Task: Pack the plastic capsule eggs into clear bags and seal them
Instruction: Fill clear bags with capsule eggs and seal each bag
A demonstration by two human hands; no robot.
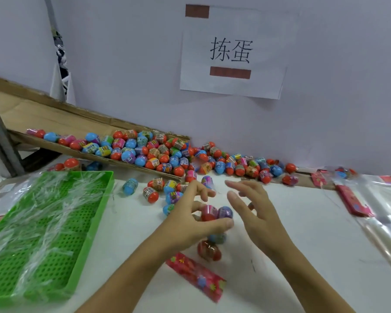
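A part-filled bag [209, 249] is gripped by left hand [190, 220]; right hand [253, 211] fingers spread; many eggs [145, 152] remain unpacked.

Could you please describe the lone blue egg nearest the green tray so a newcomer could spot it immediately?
Find the green perforated tray at the left. Just past its far right corner, one blue capsule egg lies alone on the white table; the other loose eggs cluster further right.
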